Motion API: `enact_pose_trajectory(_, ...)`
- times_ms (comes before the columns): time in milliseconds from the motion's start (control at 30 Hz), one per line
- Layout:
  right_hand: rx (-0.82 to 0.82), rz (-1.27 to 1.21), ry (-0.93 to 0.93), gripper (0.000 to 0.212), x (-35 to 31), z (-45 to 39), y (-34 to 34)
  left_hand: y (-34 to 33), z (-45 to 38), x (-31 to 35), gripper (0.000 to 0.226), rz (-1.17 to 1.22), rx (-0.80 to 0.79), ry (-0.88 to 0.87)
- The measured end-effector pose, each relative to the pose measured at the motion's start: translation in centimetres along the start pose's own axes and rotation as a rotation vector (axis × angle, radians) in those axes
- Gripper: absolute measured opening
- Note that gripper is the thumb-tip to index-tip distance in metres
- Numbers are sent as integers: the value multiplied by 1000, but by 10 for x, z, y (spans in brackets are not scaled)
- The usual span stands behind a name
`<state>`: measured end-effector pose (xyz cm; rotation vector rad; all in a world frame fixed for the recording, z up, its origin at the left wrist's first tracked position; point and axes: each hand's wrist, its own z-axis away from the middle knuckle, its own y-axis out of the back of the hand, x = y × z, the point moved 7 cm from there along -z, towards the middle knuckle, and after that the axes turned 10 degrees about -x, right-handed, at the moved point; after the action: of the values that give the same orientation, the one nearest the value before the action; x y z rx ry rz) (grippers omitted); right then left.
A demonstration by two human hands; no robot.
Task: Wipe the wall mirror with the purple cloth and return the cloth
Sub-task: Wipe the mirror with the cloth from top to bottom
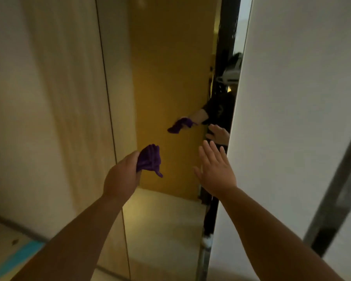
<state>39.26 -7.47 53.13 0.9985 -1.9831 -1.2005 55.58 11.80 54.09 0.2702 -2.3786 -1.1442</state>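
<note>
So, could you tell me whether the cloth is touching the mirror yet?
Apart. The head view shows the cloth, bunched in the left hand, with a clear gap to its reflection in the mirror.

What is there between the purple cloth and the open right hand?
Nothing solid: in the head view only bare mirror glass shows between the purple cloth in the left hand and the right hand.

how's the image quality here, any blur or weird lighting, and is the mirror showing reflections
Head view: dim, warm yellowish light; soft overall, with motion blur strongest at the right edge and lower left floor; wide-angle bending of the straight wall lines. The mirror reflects the cloth held in the left hand and the open right hand.
</note>
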Motion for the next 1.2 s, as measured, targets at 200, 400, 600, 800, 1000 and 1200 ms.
enact_pose_trajectory(200,184,89,-32,69,14,-111,80,75,-127,-4,56,-213,165,-262)
enact_pose_trajectory(400,301,219,-34,72,8,-198,146,127,-216,-8,63,-263,355,-397)
enact_pose_trajectory(600,430,320,-56,66,-14,-261,193,150,-286,-23,64,-243,476,-581)
enact_pose_trajectory(800,493,437,-156,69,-20,-316,226,176,-358,-23,41,-285,571,-733)
enact_pose_trajectory(1000,582,438,-166,73,-21,-339,245,245,-400,4,45,-363,756,-792)
enact_pose_trajectory(1200,596,432,-164,73,-18,-341,244,313,-419,27,38,-479,886,-746)
